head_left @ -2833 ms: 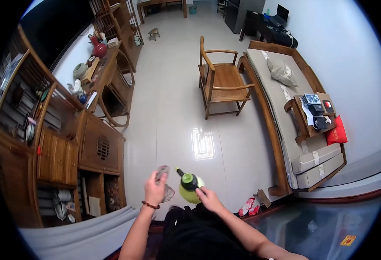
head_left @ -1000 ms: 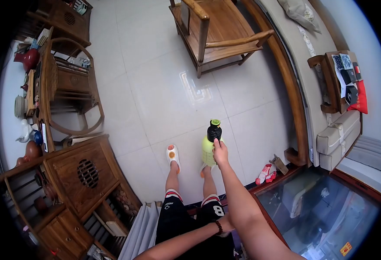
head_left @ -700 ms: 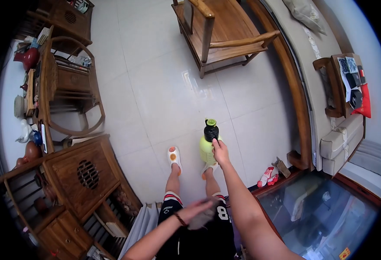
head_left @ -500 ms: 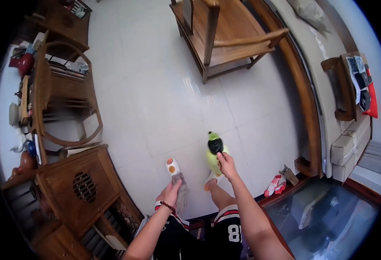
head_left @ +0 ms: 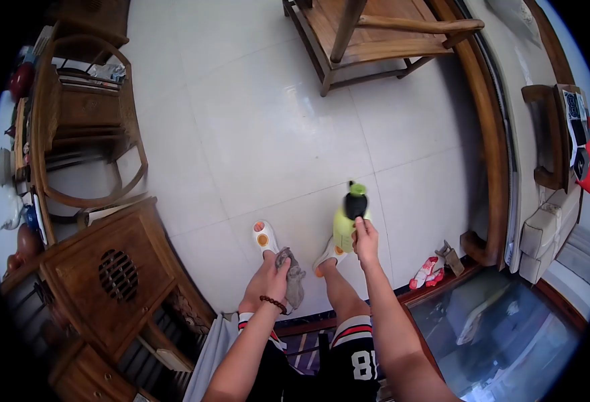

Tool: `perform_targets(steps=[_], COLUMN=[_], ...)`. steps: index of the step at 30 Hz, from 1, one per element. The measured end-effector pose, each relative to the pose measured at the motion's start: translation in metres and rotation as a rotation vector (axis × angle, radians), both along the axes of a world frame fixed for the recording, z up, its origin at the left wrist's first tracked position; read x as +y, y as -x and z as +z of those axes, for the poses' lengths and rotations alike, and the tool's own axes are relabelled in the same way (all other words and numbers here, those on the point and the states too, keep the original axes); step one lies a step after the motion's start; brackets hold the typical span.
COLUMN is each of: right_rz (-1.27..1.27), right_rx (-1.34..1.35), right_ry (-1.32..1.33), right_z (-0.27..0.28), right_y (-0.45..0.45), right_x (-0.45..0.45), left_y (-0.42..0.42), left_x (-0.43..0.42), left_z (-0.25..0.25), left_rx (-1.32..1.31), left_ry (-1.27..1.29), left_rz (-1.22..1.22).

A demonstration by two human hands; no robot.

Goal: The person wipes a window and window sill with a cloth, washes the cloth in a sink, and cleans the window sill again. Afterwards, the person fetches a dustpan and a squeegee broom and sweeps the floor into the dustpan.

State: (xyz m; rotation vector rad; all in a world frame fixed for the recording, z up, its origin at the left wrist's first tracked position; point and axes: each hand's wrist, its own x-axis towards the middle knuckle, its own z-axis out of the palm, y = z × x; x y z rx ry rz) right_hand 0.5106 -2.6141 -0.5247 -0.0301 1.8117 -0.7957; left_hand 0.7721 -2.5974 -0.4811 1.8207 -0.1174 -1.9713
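Note:
My left hand is closed around a crumpled grey rag, which hangs beside my left shin. A brown bead bracelet circles that wrist. My right hand grips a light-green spray bottle by its black top, held out in front of me above the floor. The bottle's green nozzle end points away from me, and its lower part overlaps my right foot in view. The fingers under the black top are partly hidden. Both my feet are in white sandals with orange spots.
A wooden chair stands ahead on the pale tiled floor. To the left are a round-backed chair and a carved wooden cabinet. A glass-topped table is close at my right, near a red-and-white packet. A wooden-framed sofa lines the right.
My right hand has carried the spray bottle slightly to the right and away from me. The rag in my left hand has shifted a little right and up, and the view has moved.

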Motion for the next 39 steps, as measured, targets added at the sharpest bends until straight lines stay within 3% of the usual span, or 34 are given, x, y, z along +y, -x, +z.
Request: perform_targets(steps=[3, 5, 7, 13, 15, 17, 18, 19, 21, 23, 25, 28, 29, 31, 32, 37, 39], right_rz=[0.177, 0.73, 0.986, 0.957, 0.896, 0.685, 0.857, 0.871, 1.361, 1.387, 0.992, 0.63, 0.629, 1.042, 1.048, 0.04, 0.008], right_rx=[0.041, 0.289, 0.167, 0.118, 0.116, -0.055, -0.063, -0.065, 0.136, 0.182, 0.303, 0.062, 0.068, 0.086, 0.208, 0.112, 0.028], right_ry=[0.104, 0.095, -0.059, 0.136, 0.16, 0.229, 0.216, 0.222, 0.126, 0.094, 0.156, 0.061, 0.061, 0.048, 0.045, -0.054, -0.084], right_z=[-0.009, 0.011, 0.046, 0.062, 0.055, 0.044, 0.049, 0.058, 0.077, 0.072, 0.054, 0.029, 0.025, 0.027, 0.031, 0.031, 0.044], right_y=[-0.024, -0.053, -0.073, -0.126, -0.153, -0.178, -0.186, -0.192, -0.202, -0.208, -0.204, -0.178, -0.163, -0.13, -0.117, -0.013, 0.041], right_x=[-0.002, -0.011, -0.038, -0.088, -0.108, -0.122, -0.131, -0.133, -0.138, -0.132, -0.124, -0.121, -0.119, -0.112, -0.102, -0.048, -0.026], left_y=[-0.01, -0.021, -0.027, -0.057, -0.06, -0.064, -0.066, -0.067, -0.072, -0.077, -0.085, -0.097, -0.098, -0.096, -0.094, -0.078, -0.064], left_x=[0.001, 0.011, 0.011, 0.032, 0.031, 0.029, 0.031, 0.033, 0.037, 0.042, 0.054, 0.068, 0.07, 0.056, 0.052, 0.035, 0.03], left_z=[0.004, -0.002, 0.007, 0.022, 0.038, 0.055, 0.059, 0.064, 0.07, 0.072, 0.069, 0.062, 0.061, 0.075, 0.081, 0.089, 0.088], left_rx=[-0.024, -0.072, -0.083, -0.169, -0.176, -0.168, -0.171, -0.144, -0.12, -0.117, -0.107, -0.096, -0.097, -0.082, -0.073, -0.041, -0.017], left_ry=[-0.006, 0.014, 0.026, 0.042, 0.019, 0.007, 0.013, 0.008, 0.011, 0.03, 0.032, 0.017, 0.0, -0.013, -0.029, -0.028, -0.031], left_rz=[0.031, 0.064, 0.121, 0.251, 0.302, 0.362, 0.376, 0.405, 0.452, 0.505, 0.525, 0.542, 0.545, 0.548, 0.554, 0.43, 0.351])
